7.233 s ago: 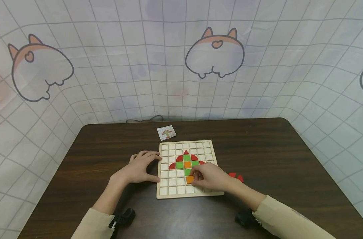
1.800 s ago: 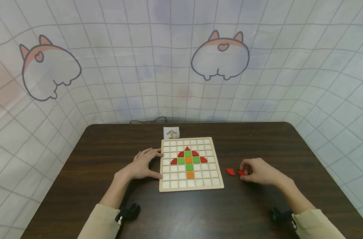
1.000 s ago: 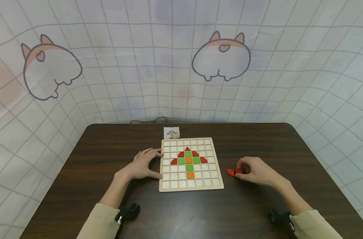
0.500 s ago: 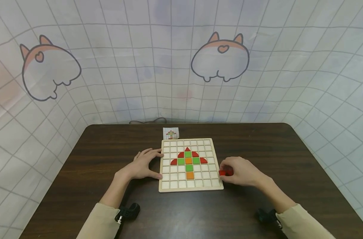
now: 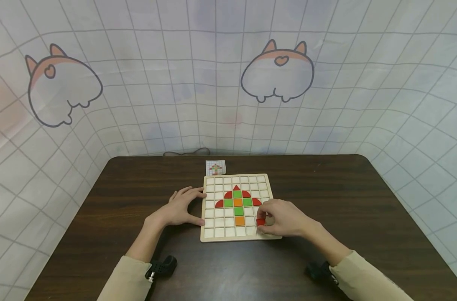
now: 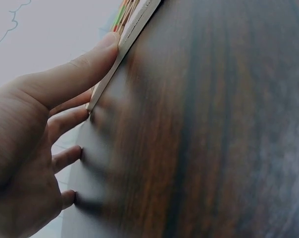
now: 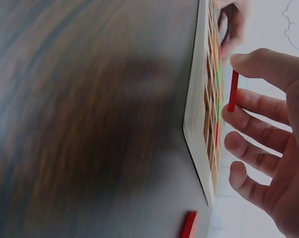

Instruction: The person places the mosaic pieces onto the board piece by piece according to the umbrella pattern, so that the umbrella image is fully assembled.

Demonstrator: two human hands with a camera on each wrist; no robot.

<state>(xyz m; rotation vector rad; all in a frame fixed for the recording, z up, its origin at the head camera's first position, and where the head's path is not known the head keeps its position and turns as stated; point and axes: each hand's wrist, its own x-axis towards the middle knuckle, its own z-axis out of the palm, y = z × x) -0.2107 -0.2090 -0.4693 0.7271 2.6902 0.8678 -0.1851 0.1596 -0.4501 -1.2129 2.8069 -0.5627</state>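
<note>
A square wooden grid board [image 5: 219, 232] lies on the table with red, green and orange tiles set in a tree-like pattern. My left hand [image 5: 179, 207] rests at the board's left edge, fingers spread, the thumb [image 6: 107, 44] touching the rim. Over the board's lower right part, my right hand [image 5: 284, 218] pinches a small red tile [image 5: 260, 222] between thumb and fingertips. In the right wrist view this red tile [image 7: 233, 90] is seen edge-on, apart from the board. The right hand covers the board's right edge in the head view.
Behind the board lies a small picture card [image 5: 215, 167] with a similar coloured pattern. Another red piece [image 7: 189, 224] lies on the table beside the board, hidden by the right hand in the head view. A patterned white curtain [image 5: 228, 83] stands behind the dark table [image 5: 145, 175].
My right hand has picked up a red tile from beside the other loose red piece and carried it left over the board. The left hand stays at the board's edge.
</note>
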